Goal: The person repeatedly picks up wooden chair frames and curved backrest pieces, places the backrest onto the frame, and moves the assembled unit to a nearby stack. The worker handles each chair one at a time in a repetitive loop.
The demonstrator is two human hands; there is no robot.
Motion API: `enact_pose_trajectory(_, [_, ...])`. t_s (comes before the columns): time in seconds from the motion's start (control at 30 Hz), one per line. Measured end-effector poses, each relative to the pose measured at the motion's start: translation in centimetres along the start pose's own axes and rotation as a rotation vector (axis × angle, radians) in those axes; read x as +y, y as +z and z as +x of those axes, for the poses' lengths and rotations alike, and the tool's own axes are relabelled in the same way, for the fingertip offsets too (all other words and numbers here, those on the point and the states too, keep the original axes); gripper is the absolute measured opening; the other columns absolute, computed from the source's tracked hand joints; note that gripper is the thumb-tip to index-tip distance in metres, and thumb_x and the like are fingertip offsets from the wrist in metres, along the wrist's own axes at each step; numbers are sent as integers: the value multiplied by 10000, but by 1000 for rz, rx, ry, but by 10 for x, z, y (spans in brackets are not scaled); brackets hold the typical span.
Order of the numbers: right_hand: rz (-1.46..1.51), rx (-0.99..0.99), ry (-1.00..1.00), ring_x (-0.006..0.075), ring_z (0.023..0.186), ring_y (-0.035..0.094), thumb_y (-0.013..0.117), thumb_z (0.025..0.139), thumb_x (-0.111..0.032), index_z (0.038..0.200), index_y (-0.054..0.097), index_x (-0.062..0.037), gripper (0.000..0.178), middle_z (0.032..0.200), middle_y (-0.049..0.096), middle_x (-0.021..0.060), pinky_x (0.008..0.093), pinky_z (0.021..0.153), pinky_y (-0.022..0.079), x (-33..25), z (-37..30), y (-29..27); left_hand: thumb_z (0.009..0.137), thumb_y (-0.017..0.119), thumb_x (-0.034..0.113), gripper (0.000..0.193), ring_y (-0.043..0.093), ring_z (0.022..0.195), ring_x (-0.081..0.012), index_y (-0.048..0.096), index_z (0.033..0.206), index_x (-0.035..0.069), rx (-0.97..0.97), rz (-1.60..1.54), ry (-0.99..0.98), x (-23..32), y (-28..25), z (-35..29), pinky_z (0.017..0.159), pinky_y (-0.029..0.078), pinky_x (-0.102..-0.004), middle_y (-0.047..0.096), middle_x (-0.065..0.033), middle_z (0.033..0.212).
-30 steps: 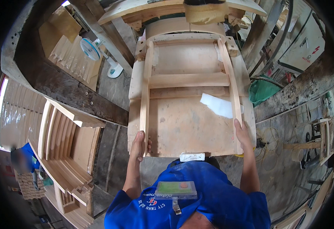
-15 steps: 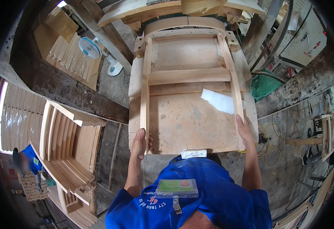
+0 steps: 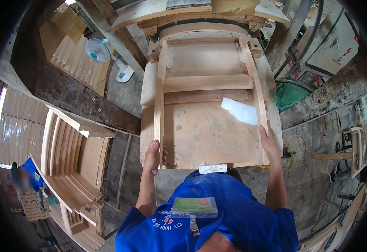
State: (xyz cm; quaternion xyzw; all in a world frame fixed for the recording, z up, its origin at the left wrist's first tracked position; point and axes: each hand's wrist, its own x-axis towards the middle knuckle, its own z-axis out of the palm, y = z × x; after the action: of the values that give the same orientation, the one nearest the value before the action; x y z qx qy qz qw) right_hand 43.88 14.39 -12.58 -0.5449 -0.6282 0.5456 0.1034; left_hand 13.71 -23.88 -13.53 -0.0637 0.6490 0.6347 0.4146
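A pale wooden chair-like frame (image 3: 208, 83) lies on a plywood board (image 3: 208, 134). It has two long side rails, a crossbar and a curved far end. My left hand (image 3: 152, 157) is closed round the near end of the left rail, thumb on top and fingertips showing on the inner side. My right hand (image 3: 268, 143) grips the near end of the right rail, thumb on top; its other fingers are mostly hidden. A white foam-like piece (image 3: 240, 111) lies on the board, partly under the right rail.
Wooden blocks (image 3: 255, 47) flank the frame's far end. Heavy metal beams (image 3: 91, 101) slant in on both sides. Curved wooden parts (image 3: 72, 168) are stacked at left, near another person (image 3: 32, 172). A fan (image 3: 97, 51) stands back left; a green bag (image 3: 292, 94) hangs right.
My hands and the wooden frame hold nearly the same place. The view has shifted very slightly; the fan's head has turned a little.
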Motion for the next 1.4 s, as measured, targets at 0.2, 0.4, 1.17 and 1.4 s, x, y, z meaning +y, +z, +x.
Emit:
enact_pose_trajectory(0.2, [-28,16,4,194,892,632,513,1046,-581,1482,488,-43,693,1121,629,123,354,646,581,-5,-5,1,1061,495,534,471,596,619,-153,504,1355,166,-1,-10,-16,0,-1,0,510,510,-326,619,-60,801])
enact_pose_trajectory(0.4, [-18,-1,5,200,905,636,515,1046,-578,1473,501,-44,684,1157,633,124,353,647,581,-4,-2,0,1059,505,532,494,595,616,-152,493,1397,172,-6,-8,-4,1,-1,-1,504,504,-320,619,-58,799])
enact_pose_trajectory(1.17, [-1,96,-78,200,754,656,595,1025,-487,1396,533,38,646,970,647,124,352,590,568,0,-12,1,1067,520,518,396,596,546,-140,573,1154,136,10,84,117,-6,7,-6,457,500,-303,621,-54,767])
enact_pose_trajectory(1.4, [-88,49,-83,207,824,665,561,1056,-445,1409,506,63,621,1106,655,158,344,577,569,0,-14,-6,1067,525,508,391,589,529,-134,587,1197,144,31,110,115,-3,11,-6,453,488,-297,602,-49,735])
